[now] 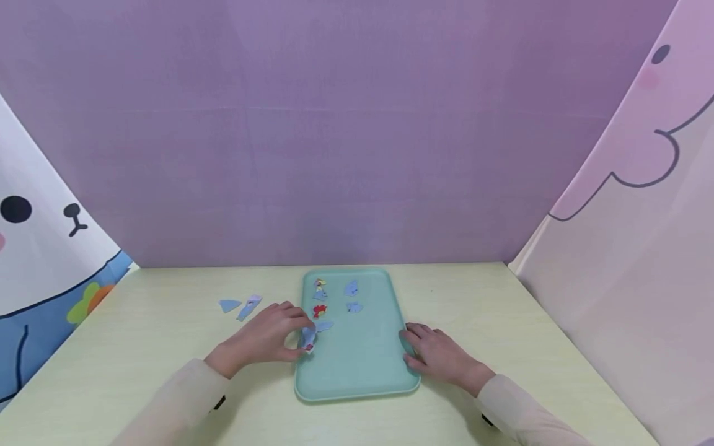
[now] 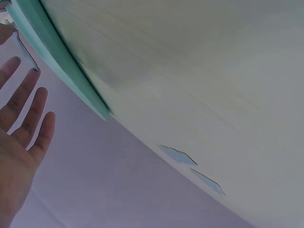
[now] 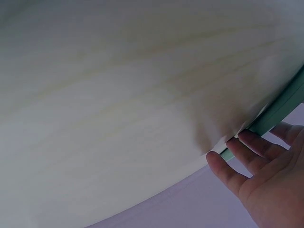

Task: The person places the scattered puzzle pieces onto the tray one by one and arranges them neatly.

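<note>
My left hand [image 1: 270, 334] pinches a blue paper piece [image 1: 308, 337] with a red spot on it, between thumb and fingertips, over the left rim of the mint-green tray [image 1: 368, 365]. In the left wrist view that piece [image 2: 24, 51] stands nearly edge-on at the fingertips. Just beside it, another pale blue piece [image 1: 325, 326] lies on the tray. My right hand [image 1: 443, 356] rests against the tray's right rim, its fingers relaxed along the edge. Farther up the tray lie a red piece [image 1: 320, 311] and several small blue pieces, among them one [image 1: 351, 288] near the top.
On the pale wooden table [image 1: 502, 316], left of the tray, lie a blue triangular piece [image 1: 229, 305] and a longer blue strip [image 1: 249, 307]. A purple panel [image 1: 346, 155] rises behind the table, with printed cartoon sheets at both sides.
</note>
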Demonstrator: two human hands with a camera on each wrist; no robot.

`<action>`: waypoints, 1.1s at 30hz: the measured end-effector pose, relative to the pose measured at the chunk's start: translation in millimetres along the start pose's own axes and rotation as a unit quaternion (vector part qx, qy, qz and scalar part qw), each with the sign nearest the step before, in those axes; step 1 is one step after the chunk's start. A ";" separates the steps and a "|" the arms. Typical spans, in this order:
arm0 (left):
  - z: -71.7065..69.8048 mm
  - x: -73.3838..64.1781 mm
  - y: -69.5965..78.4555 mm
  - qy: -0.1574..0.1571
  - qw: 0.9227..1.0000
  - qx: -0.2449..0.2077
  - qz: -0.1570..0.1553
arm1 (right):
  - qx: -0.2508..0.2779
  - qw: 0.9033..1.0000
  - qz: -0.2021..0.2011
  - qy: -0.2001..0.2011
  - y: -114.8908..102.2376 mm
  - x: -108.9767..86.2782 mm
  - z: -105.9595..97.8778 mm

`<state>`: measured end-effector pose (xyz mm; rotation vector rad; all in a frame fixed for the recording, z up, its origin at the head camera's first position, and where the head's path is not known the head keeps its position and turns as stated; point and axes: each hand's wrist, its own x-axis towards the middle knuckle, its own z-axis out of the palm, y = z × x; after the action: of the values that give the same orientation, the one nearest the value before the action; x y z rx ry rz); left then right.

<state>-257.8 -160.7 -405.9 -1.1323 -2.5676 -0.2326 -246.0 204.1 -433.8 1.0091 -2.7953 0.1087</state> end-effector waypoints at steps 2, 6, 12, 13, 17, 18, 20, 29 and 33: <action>2.0 4.8 2.7 -0.004 1.000 0.002 0.001 | 0.000 1.000 0.001 -0.001 0.1 0.3 0.0; 8.7 12.7 6.0 -0.006 1.000 0.002 0.005 | -0.001 1.000 0.001 0.000 0.4 0.6 0.0; 19.5 25.2 10.0 -0.016 1.000 -0.008 0.003 | 0.001 1.000 -0.001 0.000 0.4 0.7 0.3; 20.7 27.8 10.9 -0.018 1.000 -0.008 0.004 | 0.000 1.000 -0.001 0.000 0.5 0.6 0.6; 23.9 38.7 15.5 -0.014 1.000 -0.006 0.012 | -0.003 1.000 -0.001 0.000 0.9 0.5 1.2; 24.6 41.2 16.8 -0.014 1.000 -0.007 0.012 | -0.005 1.000 -0.001 0.000 0.9 0.6 1.3; 26.3 45.8 19.0 -0.016 1.000 -0.004 0.013 | -0.006 1.000 -0.002 0.001 0.9 0.9 1.2; 33.3 59.5 25.7 -0.025 1.000 0.000 0.014 | -0.013 1.000 -0.011 0.008 0.2 1.9 2.3; 35.4 64.2 27.3 -0.029 1.000 0.000 0.009 | -0.015 1.000 -0.012 0.006 -0.2 1.9 1.6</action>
<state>-286.3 -88.4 -415.6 -1.1770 -2.6072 -0.1981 -247.4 202.6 -435.0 1.0304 -2.7655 0.0691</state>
